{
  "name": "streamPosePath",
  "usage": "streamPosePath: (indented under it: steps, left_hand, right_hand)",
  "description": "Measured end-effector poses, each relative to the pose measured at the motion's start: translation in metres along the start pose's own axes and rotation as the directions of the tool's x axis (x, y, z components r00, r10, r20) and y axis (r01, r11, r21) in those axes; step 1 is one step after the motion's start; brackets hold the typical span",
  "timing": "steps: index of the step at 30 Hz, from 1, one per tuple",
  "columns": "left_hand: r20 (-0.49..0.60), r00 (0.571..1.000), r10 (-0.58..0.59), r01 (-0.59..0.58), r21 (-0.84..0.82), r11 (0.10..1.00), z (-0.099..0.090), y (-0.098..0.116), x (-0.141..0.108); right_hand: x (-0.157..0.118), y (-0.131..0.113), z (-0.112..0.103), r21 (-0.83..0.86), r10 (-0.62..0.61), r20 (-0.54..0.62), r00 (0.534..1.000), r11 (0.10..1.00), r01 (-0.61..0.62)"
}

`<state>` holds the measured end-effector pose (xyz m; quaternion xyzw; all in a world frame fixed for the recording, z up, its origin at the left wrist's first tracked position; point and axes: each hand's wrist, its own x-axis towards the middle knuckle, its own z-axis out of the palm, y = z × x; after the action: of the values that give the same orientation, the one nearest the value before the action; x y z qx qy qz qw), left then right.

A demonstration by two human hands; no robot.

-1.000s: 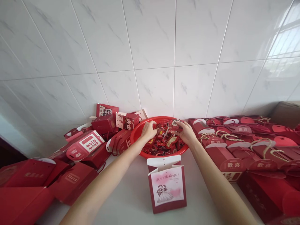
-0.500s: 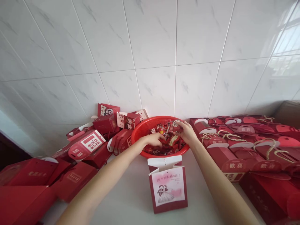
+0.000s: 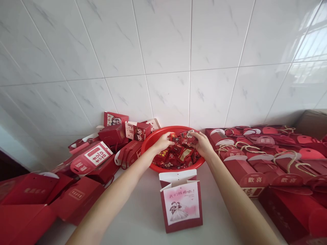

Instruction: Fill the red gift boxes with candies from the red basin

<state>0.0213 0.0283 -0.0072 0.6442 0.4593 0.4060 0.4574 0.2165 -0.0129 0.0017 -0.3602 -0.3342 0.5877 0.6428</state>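
1. Your red plastic basket [image 3: 149, 141] stands on the pale desk [image 3: 138, 211], near the white tiled wall [image 3: 168, 41]. It holds a loose heap of small wrapped sweets [image 3: 173, 158], mostly red, some with gold or white lettering.
2. Your left hand [image 3: 161, 143] is over the left part of the basket. Its thumb and forefinger pinch a small red packet [image 3: 175, 139] above the heap.
3. Your right hand [image 3: 203, 143] is over the basket's right side. Its fingers grasp a red wrapped packet [image 3: 188, 135] with a pale, dark-lettered end; how many pieces they hold, you cannot tell from this angle.
4. Between your forearms, just in front of the basket, an open gift box [image 3: 182, 207] stands upright. It is dark red with a pale pink panel showing a drawn wedding couple under handwritten-style characters. Its back flap is raised and its top gapes, but its inside is hidden from view.
5. On your left, red boxes [image 3: 93, 160] lie in a jumbled pile, tipped at various angles, some against the wall.
6. On your right, red handled boxes [image 3: 255, 177] stand packed in rows, several with twisted rope handles [image 3: 251, 148]. Their contents are out of sight.
7. Beyond them, at the far right, is a brown box [image 3: 311, 124].
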Motion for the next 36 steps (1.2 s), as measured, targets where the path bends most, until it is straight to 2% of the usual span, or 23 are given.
streamPosePath:
  steps: [4, 8, 15, 22, 28, 36]
  left_hand:
    - [0.007, 1.0, 0.02, -0.019, -0.042, 0.999, 0.002, 0.005, -0.002]
    - [-0.023, 1.0, -0.013, 0.013, 0.004, 1.0, 0.004, 0.01, -0.004]
    - [-0.069, 0.996, -0.05, 0.048, -0.03, 0.998, 0.004, 0.013, -0.007]
    - [-0.022, 0.999, 0.043, -0.044, -0.039, 0.998, 0.005, 0.013, -0.005]
    - [-0.103, 0.993, 0.053, -0.056, -0.034, 0.998, 0.003, 0.007, 0.0]
    - [-0.031, 0.993, 0.112, -0.114, -0.055, 0.992, 0.004, 0.011, -0.004]
  right_hand:
    - [0.0, 0.0, 0.0, -0.013, 0.001, 0.005, 1.0, 1.0, -0.001]
    - [0.0, 0.0, -0.001, -0.022, 0.001, 0.012, 1.0, 1.0, 0.0]
    - [0.001, 0.002, -0.003, -0.042, -0.001, 0.029, 1.0, 0.999, 0.002]
    - [0.003, 0.006, -0.005, -0.065, -0.029, 0.091, 0.995, 0.997, 0.035]
    - [-0.003, 0.004, -0.005, -0.096, 0.036, 0.194, 0.98, 0.995, -0.018]
    - [-0.005, 0.003, -0.004, -0.1, 0.073, 0.247, 0.966, 0.994, -0.049]
